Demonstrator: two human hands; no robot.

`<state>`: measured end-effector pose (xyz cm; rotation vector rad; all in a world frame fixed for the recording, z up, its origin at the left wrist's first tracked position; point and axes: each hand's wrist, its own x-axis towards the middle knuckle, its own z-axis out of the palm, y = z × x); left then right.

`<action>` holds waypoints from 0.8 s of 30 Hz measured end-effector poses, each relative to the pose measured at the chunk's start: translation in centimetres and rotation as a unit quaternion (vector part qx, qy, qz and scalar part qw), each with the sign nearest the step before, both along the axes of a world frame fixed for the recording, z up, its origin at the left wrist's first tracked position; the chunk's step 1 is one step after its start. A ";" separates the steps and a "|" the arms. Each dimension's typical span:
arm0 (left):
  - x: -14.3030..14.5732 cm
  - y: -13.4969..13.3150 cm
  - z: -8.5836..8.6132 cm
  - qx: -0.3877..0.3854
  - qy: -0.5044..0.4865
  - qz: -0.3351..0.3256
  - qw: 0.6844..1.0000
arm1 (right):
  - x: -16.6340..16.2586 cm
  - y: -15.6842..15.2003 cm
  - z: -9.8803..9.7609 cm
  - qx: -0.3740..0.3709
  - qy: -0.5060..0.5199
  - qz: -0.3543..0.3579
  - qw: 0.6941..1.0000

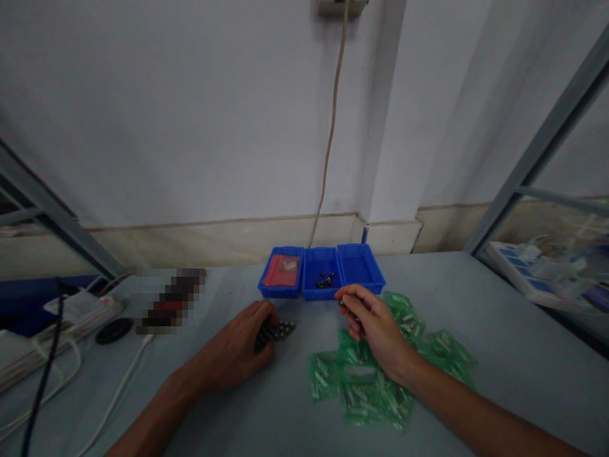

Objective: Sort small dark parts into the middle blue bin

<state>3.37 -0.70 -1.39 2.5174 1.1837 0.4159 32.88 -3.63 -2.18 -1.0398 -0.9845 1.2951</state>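
My left hand [247, 339] rests on the table, its fingers curled round a cluster of small dark, shiny metal parts [280, 330] that stick out toward the right. Their exact kind is too small to make out. In front of the blue bins my right hand [373, 320] is raised, thumb and fingertips pinched on a small dark metal part [341, 303], mostly hidden by the fingers. Beneath and around that hand lie several green plastic bags [364, 400] with small pale and metallic pieces inside. The middle blue bin [321, 293] contains a few dark small parts [326, 280].
A left blue bin [280, 293] holds a red packet [280, 271]; a right blue bin [361, 270] adjoins the middle one. Toward the left are a black round disc [114, 331], a white cable [121, 387] and a power strip [90, 317]. A wall stands behind the table.
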 end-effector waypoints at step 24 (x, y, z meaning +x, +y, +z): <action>0.1 -0.1 0.1 -0.017 -0.008 0.023 1.000 | 0.1 0.0 -0.4 0.003 -0.001 0.004 1.000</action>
